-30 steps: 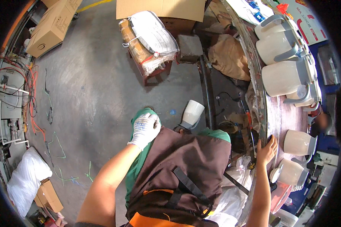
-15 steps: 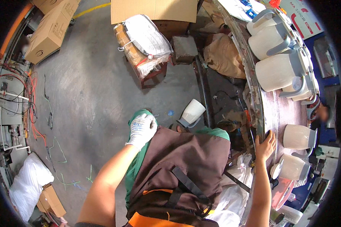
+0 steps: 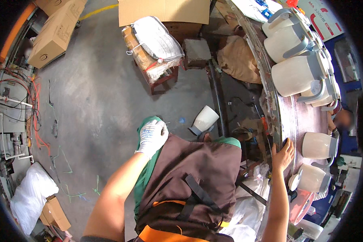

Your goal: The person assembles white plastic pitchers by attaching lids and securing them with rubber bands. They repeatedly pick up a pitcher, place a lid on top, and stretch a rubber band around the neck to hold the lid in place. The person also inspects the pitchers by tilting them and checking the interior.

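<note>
My left hand, in a white knitted glove, rests on my left knee over green trousers and a dark brown apron. Its fingers are curled closed; a thin sliver shows beside them, too small to name. Bare and with fingers apart, my right hand lies on the near edge of the workbench. Nothing is in it. Nearest to it on the bench are a cream jug with a grey rim and a similar jug. Another jug lies tilted on the floor beyond my knees.
Several cream jugs with grey handles crowd the bench's far part. A stool bears a wrapped bundle. Cardboard boxes stand far left, cables hang at left, and a pink basin sits at right. Another person shows beyond the bench.
Both of my hands stay almost where they were. My knees have shifted slightly, and the person beyond the bench has moved a little.
</note>
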{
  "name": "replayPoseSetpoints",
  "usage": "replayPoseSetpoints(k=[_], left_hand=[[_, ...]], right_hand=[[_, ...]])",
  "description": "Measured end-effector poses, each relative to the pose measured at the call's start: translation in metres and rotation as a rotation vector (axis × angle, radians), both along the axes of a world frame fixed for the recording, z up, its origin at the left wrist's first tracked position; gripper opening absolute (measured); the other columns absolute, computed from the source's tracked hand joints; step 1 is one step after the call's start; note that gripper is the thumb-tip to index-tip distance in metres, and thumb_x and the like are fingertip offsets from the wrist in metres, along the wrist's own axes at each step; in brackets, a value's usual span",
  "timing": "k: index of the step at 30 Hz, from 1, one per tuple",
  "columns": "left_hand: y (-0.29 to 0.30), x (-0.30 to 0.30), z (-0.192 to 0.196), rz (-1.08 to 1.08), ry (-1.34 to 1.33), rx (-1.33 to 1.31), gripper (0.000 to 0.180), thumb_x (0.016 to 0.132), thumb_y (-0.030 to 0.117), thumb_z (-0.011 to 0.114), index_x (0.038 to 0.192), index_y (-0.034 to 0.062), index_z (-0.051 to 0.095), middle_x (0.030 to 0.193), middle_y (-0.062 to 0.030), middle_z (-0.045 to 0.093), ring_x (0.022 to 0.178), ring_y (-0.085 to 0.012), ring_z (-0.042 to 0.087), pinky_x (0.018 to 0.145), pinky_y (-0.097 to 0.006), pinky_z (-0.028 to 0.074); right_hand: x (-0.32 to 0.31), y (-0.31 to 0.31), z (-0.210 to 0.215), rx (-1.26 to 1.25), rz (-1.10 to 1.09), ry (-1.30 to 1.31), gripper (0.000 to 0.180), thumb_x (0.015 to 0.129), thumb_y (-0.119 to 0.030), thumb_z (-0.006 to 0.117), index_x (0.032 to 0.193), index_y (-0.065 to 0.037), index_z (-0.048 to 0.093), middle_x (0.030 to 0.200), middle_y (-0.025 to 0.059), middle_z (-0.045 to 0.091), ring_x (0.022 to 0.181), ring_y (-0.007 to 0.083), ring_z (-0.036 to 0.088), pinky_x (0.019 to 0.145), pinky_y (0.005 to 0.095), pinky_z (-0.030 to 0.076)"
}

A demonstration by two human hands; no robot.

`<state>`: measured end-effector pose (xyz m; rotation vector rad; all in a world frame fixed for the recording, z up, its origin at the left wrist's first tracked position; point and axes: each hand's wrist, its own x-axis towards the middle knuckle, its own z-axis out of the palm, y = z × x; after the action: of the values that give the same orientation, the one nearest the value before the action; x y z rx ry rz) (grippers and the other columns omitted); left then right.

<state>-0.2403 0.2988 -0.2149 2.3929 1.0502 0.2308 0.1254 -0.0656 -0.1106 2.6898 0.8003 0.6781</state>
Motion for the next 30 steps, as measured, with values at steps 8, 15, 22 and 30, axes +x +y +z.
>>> replayPoseSetpoints(k=[8, 15, 22, 30], left_hand=[[0.0, -0.004, -0.004, 0.003, -0.049, 0.05, 0.012, 0.076, 0.019, 0.063, 0.082, 0.009, 0.062, 0.082, -0.0153, 0.061, 0.075, -0.0342, 0.06, 0.067, -0.047, 0.048], [-0.001, -0.002, -0.001, 0.016, -0.033, 0.046, 0.013, 0.079, 0.021, 0.061, 0.082, 0.0083, 0.062, 0.082, -0.0157, 0.061, 0.076, -0.0344, 0.061, 0.067, -0.047, 0.048], [-0.003, -0.003, 0.0, -0.063, 0.021, 0.013, 0.016, 0.082, 0.022, 0.058, 0.085, 0.0069, 0.061, 0.085, -0.015, 0.062, 0.082, -0.0336, 0.06, 0.074, -0.047, 0.048], [0.009, -0.019, 0.004, -0.009, 0.037, 0.037, 0.012, 0.081, 0.019, 0.06, 0.081, 0.0069, 0.06, 0.079, -0.0147, 0.059, 0.079, -0.035, 0.059, 0.07, -0.047, 0.048]], right_hand=[[-0.004, 0.003, 0.001, -0.003, -0.048, 0.04, 0.074, 0.082, -0.043, 0.066, 0.141, -0.006, 0.04, 0.141, 0.016, 0.046, 0.13, 0.0336, 0.043, 0.105, 0.0459, 0.035], [0.002, 0.001, 0.002, 0.032, -0.044, 0.083, 0.079, 0.08, -0.039, 0.068, 0.146, -0.009, 0.035, 0.145, 0.0151, 0.042, 0.134, 0.0306, 0.04, 0.108, 0.045, 0.033], [0.007, 0.006, 0.001, 0.005, -0.031, 0.071, 0.077, 0.082, -0.04, 0.067, 0.146, -0.01, 0.035, 0.145, 0.015, 0.043, 0.133, 0.0327, 0.041, 0.108, 0.044, 0.033], [0.002, 0.004, 0.004, 0.031, 0.014, 0.185, 0.076, 0.083, -0.032, 0.068, 0.146, -0.007, 0.032, 0.148, 0.0163, 0.038, 0.137, 0.035, 0.034, 0.112, 0.0459, 0.028]])
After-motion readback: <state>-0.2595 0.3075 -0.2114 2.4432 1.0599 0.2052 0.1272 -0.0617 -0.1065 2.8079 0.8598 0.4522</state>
